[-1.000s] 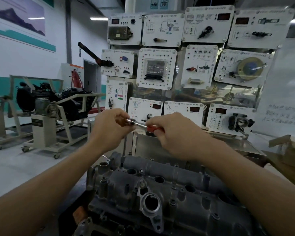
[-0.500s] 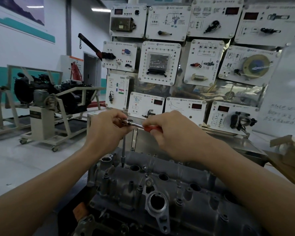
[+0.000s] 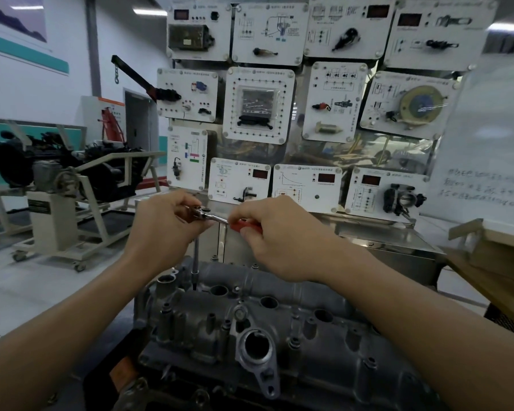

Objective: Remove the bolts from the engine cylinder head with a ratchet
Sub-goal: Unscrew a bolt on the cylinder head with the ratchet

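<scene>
Left hand (image 3: 163, 229) clasps the ratchet (image 3: 209, 215) head, right hand (image 3: 279, 241) grasps its handle (image 3: 245, 225) (extension (image 3: 196, 262) touching cylinder head (image 3: 312, 348)).

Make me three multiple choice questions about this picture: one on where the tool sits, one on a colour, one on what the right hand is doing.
1. Where does the extension bar under the ratchet meet the cylinder head?
A) near its far left corner
B) in the large round port at the front
C) at its right end

2. What colour is the ratchet's handle?
A) blue
B) red
C) yellow

3. What is the right hand doing?
A) lying flat on the cylinder head
B) hanging empty
C) gripping the handle

Answers:
1 A: the bar stands upright down to the far left corner, below the left hand, which holds the ratchet's head.
2 B: red shows between the fingers.
3 C: its fingers curl round the handle.
</scene>
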A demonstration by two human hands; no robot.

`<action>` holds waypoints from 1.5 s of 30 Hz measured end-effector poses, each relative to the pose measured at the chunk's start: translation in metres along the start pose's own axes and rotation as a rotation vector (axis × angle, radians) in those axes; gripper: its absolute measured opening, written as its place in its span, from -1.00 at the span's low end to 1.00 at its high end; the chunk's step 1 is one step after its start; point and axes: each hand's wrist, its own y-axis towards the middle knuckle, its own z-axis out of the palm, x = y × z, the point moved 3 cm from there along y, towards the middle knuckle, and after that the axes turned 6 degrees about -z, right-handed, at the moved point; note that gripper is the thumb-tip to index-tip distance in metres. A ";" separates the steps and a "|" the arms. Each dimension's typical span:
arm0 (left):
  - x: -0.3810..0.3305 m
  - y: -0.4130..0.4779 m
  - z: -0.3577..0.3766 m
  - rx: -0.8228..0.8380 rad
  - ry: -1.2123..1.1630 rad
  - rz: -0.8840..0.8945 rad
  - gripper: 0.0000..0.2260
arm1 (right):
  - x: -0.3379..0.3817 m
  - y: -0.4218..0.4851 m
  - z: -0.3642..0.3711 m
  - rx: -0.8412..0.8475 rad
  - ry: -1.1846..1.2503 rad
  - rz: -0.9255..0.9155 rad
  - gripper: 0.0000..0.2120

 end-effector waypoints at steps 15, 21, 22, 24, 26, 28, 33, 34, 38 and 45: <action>-0.005 0.005 0.006 0.106 0.209 0.092 -0.76 | 0.022 -0.007 0.003 0.032 0.057 -0.054 -0.83; 0.000 0.004 0.005 0.572 -0.141 -0.088 -0.74 | 0.010 -0.001 -0.005 0.124 -0.045 -0.089 -0.84; 0.001 0.004 0.003 0.602 -0.223 -0.118 -0.66 | 0.010 0.002 -0.005 0.126 -0.039 -0.102 -0.83; 0.002 0.002 0.001 0.574 -0.273 -0.110 -0.57 | 0.011 0.005 -0.007 0.126 -0.017 -0.126 -0.80; 0.003 0.001 0.002 0.516 -0.270 -0.099 -0.58 | 0.010 0.006 -0.009 0.122 0.008 -0.138 -0.80; 0.002 0.001 0.006 0.488 -0.282 -0.106 -0.59 | 0.008 0.005 -0.011 0.113 0.042 -0.140 -0.81; 0.006 0.002 0.010 0.478 -0.362 -0.136 -0.62 | 0.002 0.006 -0.011 0.103 0.082 -0.137 -0.82; 0.006 0.002 0.011 0.480 -0.382 -0.155 -0.63 | 0.001 0.007 -0.010 0.102 0.088 -0.139 -0.83; 0.002 -0.005 0.021 0.298 -0.364 -0.192 -0.54 | -0.021 0.008 -0.006 0.093 0.068 -0.119 -0.83; -0.022 -0.022 0.038 0.074 0.106 -0.065 -0.78 | -0.073 0.019 0.021 0.048 -0.038 -0.029 -0.65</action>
